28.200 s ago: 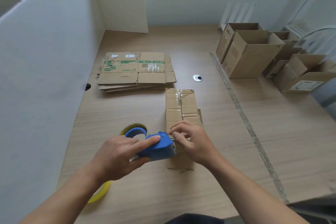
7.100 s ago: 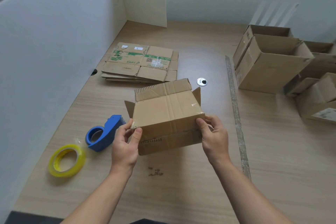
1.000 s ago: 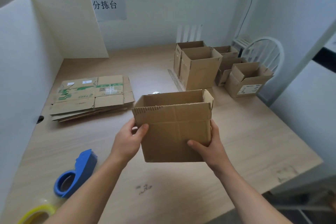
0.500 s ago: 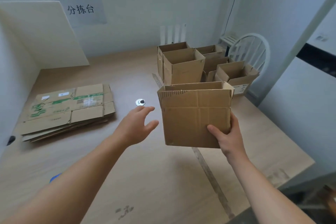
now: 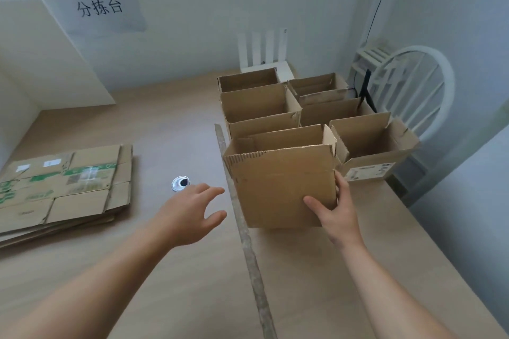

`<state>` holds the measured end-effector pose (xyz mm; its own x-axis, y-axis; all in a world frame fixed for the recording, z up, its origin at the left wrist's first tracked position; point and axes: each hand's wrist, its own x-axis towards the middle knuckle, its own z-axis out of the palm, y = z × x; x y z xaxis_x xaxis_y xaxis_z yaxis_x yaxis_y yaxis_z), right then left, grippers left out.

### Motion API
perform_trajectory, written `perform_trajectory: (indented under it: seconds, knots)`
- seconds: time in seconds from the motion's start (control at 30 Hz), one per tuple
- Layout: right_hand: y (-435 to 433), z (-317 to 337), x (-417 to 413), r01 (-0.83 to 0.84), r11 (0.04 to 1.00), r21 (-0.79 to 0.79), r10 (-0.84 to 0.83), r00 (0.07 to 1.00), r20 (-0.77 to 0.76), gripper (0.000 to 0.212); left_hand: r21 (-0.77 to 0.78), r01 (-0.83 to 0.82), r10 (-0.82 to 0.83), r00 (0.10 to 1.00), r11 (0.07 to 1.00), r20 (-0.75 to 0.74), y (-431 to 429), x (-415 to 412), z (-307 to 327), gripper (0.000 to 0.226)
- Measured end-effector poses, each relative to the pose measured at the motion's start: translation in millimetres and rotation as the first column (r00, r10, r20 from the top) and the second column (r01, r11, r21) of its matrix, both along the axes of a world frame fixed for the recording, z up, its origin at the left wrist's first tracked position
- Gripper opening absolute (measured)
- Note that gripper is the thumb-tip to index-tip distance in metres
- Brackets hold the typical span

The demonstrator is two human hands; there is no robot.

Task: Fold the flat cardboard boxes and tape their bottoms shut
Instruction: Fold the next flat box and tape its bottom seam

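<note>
Here the grip of the right hand [image 5: 334, 209] is closed on the near right corner of the upright folded box [image 5: 281, 181], which is just near of the finished boxes [image 5: 259, 103]. The left hand [image 5: 190, 215] hangs open, holding nothing, and the stack of flat boxes [image 5: 63, 187] lies to its left, so it looks the nearer for fetching one.

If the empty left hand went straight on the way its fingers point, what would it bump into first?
Probably the left edge of the open cardboard box that the right hand holds. The left hand points right and away, toward it, though depth is hard to judge.
</note>
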<state>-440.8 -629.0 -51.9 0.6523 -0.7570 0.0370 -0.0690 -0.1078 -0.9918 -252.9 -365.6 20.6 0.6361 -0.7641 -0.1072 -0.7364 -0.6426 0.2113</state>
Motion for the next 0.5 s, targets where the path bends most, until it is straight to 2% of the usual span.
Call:
perform_trajectory:
  seconds: [0.27, 0.4, 0.5]
  knots:
    - [-42.6, -26.5, 23.9, -0.085, 0.996, -0.024, 0.084, 0.996, -0.014, 0.087, -0.008, -0.012, 0.011, 0.993, 1.0, -0.119, -26.6, 12.4, -32.7, 0.053]
    - [-50.4, -45.3, 27.9, -0.133, 0.991, 0.02, 0.134, 0.991, -0.021, 0.094, -0.019, 0.011, -0.014, 0.99, 1.0, -0.139, -33.9, 14.9, -39.6, 0.053]
    - [-51.4, -55.5, 34.9, -0.117, 0.992, 0.045, 0.119, 0.992, -0.048, 0.087, -0.03, 0.029, -0.033, 0.99, 0.999, -0.139, -41.0, 16.4, -40.6, 0.054]
